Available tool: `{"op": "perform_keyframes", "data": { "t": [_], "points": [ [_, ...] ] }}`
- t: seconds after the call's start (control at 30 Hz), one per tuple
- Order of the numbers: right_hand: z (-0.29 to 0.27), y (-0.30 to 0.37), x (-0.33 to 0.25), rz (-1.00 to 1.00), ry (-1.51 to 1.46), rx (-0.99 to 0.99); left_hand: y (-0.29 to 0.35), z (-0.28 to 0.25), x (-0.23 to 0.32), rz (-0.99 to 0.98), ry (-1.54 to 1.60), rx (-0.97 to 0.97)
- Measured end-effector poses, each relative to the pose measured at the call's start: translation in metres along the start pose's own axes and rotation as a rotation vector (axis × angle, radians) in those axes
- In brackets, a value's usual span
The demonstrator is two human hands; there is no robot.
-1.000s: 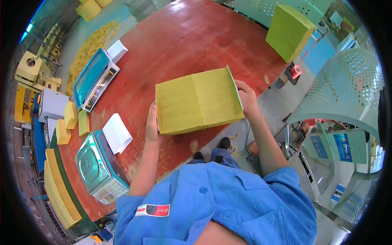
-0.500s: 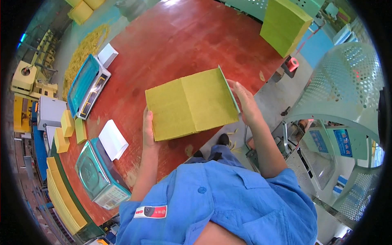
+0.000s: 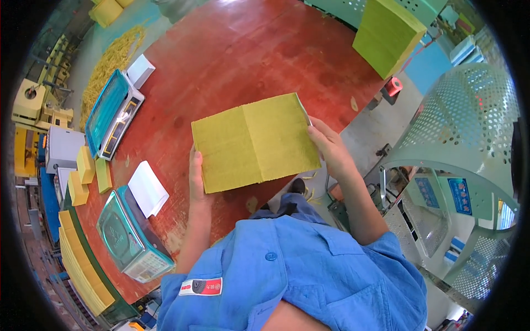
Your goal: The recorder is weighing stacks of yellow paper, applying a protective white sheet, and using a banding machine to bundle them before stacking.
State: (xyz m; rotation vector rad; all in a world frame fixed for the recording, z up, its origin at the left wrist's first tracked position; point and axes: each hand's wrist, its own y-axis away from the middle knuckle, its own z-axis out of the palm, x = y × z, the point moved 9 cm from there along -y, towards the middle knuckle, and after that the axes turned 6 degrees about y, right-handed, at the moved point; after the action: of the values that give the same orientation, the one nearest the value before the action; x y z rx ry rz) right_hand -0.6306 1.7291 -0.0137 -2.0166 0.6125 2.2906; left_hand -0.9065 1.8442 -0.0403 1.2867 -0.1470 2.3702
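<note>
A stack of rough yellow paper (image 3: 254,143) with a crease down its middle spans the space between my hands, above the red table. My left hand (image 3: 198,175) grips its left side, the thumb on the edge and the other fingers hidden behind. On the opposite side, my right hand (image 3: 330,144) closes around the right edge near the upper corner, its thumb toward the top face. The stack tilts slightly, its right end higher. How many sheets it has cannot be told.
Left on the red table (image 3: 221,60) are two teal-topped scales, one far (image 3: 113,118) and one near (image 3: 130,234), white folded paper (image 3: 148,189) and small yellow blocks (image 3: 85,165). A tall yellow paper stack (image 3: 386,38) stands far right. Perforated green machine guarding (image 3: 458,116) rises at right.
My right hand has closed onto the stack's right edge; its fingers stood away from it before. The pale green strip at that edge now shows less. The stack has shifted slightly left.
</note>
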Motion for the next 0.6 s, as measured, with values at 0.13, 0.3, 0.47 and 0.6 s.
{"op": "perform_keyframes", "data": {
  "t": [0.13,0.3,0.47,0.6],
  "points": [
    [0.007,0.004,-0.001,-0.072,0.080,0.041,0.004,-0.007,-0.001,0.007,-0.026,0.035],
    [-0.005,0.003,0.033,-0.022,0.087,0.110,0.006,-0.017,-0.008,0.072,-0.096,0.079],
    [-0.004,0.013,0.019,0.116,-0.090,0.101,0.005,-0.002,-0.008,0.109,-0.193,0.119],
    [0.004,0.003,0.007,0.035,0.026,0.111,0.009,-0.014,-0.013,-0.004,0.026,0.094]
  ]
}}
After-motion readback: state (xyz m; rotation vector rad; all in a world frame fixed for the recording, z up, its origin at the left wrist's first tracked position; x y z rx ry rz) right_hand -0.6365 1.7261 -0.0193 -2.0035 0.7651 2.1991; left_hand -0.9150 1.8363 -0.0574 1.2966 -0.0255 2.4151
